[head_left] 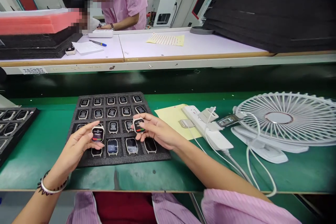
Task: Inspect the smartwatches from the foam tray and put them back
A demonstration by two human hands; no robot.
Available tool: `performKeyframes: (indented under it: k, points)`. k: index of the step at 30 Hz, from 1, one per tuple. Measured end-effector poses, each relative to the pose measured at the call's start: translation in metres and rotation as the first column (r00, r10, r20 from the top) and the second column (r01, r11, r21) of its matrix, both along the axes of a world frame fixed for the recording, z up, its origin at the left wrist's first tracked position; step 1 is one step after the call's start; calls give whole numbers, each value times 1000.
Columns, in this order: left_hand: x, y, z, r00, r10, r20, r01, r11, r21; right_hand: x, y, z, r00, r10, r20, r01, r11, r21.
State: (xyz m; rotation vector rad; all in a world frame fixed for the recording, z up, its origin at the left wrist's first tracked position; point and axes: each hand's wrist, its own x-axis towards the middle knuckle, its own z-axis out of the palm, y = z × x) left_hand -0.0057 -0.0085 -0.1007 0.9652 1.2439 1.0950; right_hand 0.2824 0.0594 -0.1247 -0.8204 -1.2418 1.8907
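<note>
Square watch bodies with lit screens, left hand (pixel 78 143) pinching one (pixel 98 134), right hand (pixel 157 131) another (pixel 138 125)

A white fan (pixel 280 119) lies at right beside a power strip (pixel 219 141) and yellow sheet (pixel 170 117). Black foam sheets (pixel 275 10) fill the upper right.

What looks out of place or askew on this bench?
Nothing looks spilled or damaged. The white fan is tipped back, grille facing up, and the black foam tray sits slightly askew to the bench edge. The left hand holds one watch body and the right hand a second watch body above it.
</note>
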Motion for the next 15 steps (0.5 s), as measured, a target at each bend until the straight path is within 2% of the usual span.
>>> performKeyframes:
  k: [4,9,15]
  points:
    - [10,4,1,999,-43,15,43,999,1,-7,1,3,1000,-14,18,12,998,66]
    - [20,7,-1,996,-36,-76,45,991,123,-18,1,5,995,-41,94,25,986,167]
    - [8,3,-5,988,20,-155,11,980,197,-7,2,-1,995,-57,83,43,987,157]
